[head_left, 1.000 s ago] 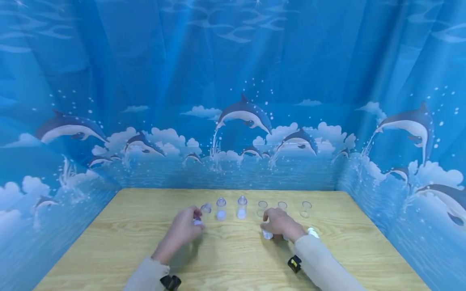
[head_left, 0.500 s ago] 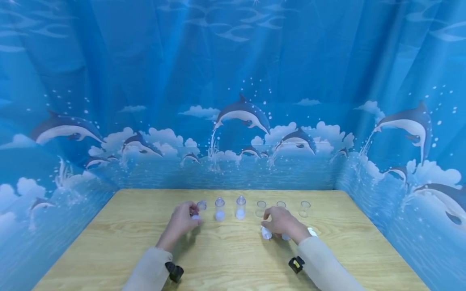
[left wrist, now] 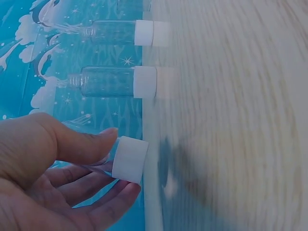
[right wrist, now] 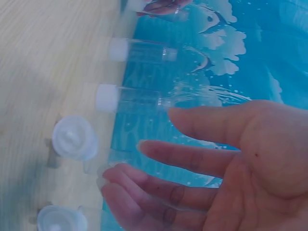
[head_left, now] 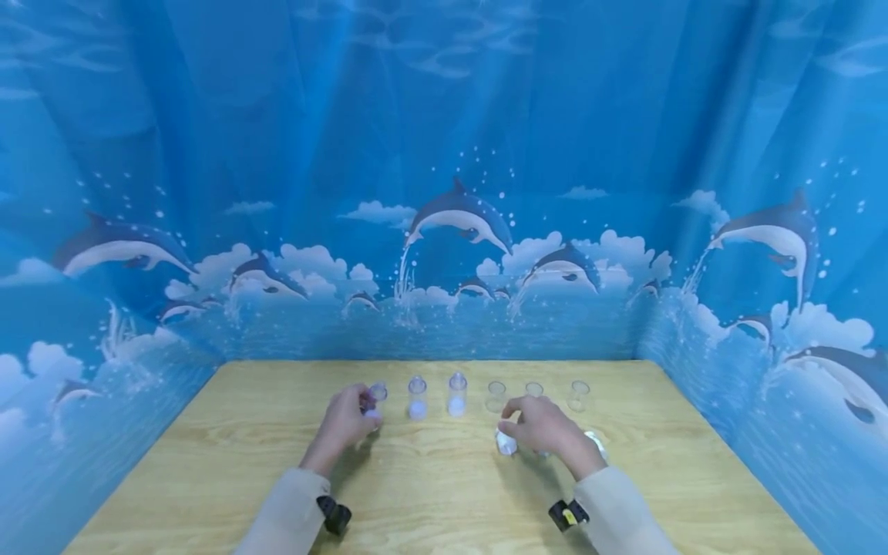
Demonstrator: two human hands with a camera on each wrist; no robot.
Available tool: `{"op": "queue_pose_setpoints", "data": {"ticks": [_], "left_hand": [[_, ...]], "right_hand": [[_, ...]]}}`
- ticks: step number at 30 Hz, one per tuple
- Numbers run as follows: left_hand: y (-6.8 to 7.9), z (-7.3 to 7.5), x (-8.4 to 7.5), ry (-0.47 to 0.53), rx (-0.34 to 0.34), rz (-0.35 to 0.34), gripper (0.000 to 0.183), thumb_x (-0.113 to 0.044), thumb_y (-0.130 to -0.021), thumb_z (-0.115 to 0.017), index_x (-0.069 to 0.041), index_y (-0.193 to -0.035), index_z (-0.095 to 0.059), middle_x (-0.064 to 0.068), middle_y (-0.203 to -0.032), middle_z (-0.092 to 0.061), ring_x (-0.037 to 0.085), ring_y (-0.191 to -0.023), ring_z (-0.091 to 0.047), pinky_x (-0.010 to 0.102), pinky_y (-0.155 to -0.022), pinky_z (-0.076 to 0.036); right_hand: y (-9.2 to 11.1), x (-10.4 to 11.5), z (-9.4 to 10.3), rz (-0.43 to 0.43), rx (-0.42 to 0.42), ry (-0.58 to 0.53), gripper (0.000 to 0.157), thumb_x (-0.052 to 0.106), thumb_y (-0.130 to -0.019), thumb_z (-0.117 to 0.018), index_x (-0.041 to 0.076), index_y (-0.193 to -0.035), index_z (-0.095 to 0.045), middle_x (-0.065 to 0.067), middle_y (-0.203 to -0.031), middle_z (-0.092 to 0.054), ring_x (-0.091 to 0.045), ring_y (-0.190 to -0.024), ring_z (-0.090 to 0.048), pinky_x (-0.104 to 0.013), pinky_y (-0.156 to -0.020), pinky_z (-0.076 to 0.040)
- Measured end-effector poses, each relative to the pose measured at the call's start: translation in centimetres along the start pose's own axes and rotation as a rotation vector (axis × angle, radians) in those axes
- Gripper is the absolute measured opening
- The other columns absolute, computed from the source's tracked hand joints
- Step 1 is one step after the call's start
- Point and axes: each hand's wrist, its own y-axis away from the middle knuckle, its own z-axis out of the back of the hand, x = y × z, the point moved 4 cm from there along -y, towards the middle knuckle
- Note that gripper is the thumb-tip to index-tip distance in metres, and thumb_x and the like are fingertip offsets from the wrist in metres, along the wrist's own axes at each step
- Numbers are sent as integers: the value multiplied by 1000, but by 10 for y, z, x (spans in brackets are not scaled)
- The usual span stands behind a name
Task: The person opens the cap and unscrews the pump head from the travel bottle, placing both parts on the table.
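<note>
My left hand pinches a small clear bottle between thumb and fingers. Its white base points toward the table, tilted slightly in the left wrist view, and the fingers hide much of its clear body. To its right in the head view, two more clear bottles stand upright on white bases, narrow necks up. My right hand is over several white caps, its fingers loosely bent with nothing between them. One white cap lies by its fingertips; another cap shows low in the right wrist view.
Three clear cups stand in a row behind the right hand. A white cap lies beside the right wrist. The wooden table backs onto a blue dolphin-print curtain.
The left hand has moved slightly left and brought the held bottle from a rightward tilt nearer to upright. The right hand stays almost in place over the caps.
</note>
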Motion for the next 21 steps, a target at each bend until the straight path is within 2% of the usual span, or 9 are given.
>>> {"op": "queue_pose_setpoints", "data": {"ticks": [5, 9, 15, 21], "left_hand": [[0, -1, -1, 15, 7, 13, 27, 3, -76, -79, 3, -99, -67, 16, -94, -70, 27, -88, -66, 45, -83, -60], [0, 0, -2, 25, -9, 3, 28, 3, -75, -79, 4, -100, -67, 16, -94, -70, 27, -88, -66, 45, -84, -60], [-1, 0, -4, 3, -6, -11, 24, 2, -75, -78, 3, -96, -66, 15, -92, -70, 26, -87, -66, 46, -84, -60], [-2, 0, -3, -1, -9, 1, 26, 3, -74, -79, 3, -96, -66, 16, -93, -70, 27, -87, -66, 46, -84, -60]], "right_hand": [[4, 3, 4, 13, -17, -11, 27, 22, -96, -71, 4, -115, -72, -8, -89, -72, -23, -64, -67, -33, -65, -55], [5, 5, 6, 23, -26, -10, 26, 22, -96, -71, 4, -115, -72, -8, -90, -72, -19, -66, -65, -34, -67, -56], [6, 3, 5, 4, -12, -17, 25, 22, -96, -71, 5, -114, -72, -7, -90, -72, -20, -68, -66, -33, -66, -55], [6, 3, 5, 6, -18, -9, 23, 21, -96, -71, 5, -113, -72, -7, -89, -70, -19, -66, -64, -33, -65, -54]]}}
